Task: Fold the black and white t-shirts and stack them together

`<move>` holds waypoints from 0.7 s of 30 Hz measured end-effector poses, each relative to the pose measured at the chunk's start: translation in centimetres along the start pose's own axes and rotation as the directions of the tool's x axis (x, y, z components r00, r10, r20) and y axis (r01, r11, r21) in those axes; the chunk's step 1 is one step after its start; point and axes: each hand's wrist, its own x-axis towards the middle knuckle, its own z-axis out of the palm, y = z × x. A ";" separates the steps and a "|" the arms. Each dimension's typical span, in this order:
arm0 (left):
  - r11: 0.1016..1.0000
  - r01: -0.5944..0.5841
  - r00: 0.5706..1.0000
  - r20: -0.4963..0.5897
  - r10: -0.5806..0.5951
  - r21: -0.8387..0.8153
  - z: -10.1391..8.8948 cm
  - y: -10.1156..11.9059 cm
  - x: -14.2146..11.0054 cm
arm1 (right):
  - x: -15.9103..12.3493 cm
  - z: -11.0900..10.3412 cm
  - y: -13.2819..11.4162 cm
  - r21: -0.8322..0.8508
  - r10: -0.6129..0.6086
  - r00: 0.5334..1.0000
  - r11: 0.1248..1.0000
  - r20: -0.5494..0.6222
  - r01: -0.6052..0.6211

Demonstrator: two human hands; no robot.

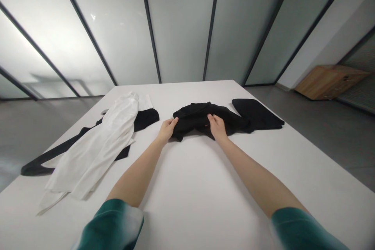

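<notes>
A crumpled black garment lies at the far middle of the white table. My left hand grips its left edge, fingers curled into the cloth. My right hand pinches a fold near the garment's middle. Both my arms reach forward over the table, in green sleeves pushed up above the elbows.
A white garment lies stretched out on the left of the table, on top of another black garment. Frosted glass panels with dark frames stand behind the table. A wooden cabinet sits on the floor at the far right.
</notes>
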 end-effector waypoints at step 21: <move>0.461 -0.486 0.762 0.101 0.640 0.742 -0.8 0.2 -1.0 | -1.0 -0.1 -0.7 -0.204 -0.251 0.869 0.910 0.426 0.362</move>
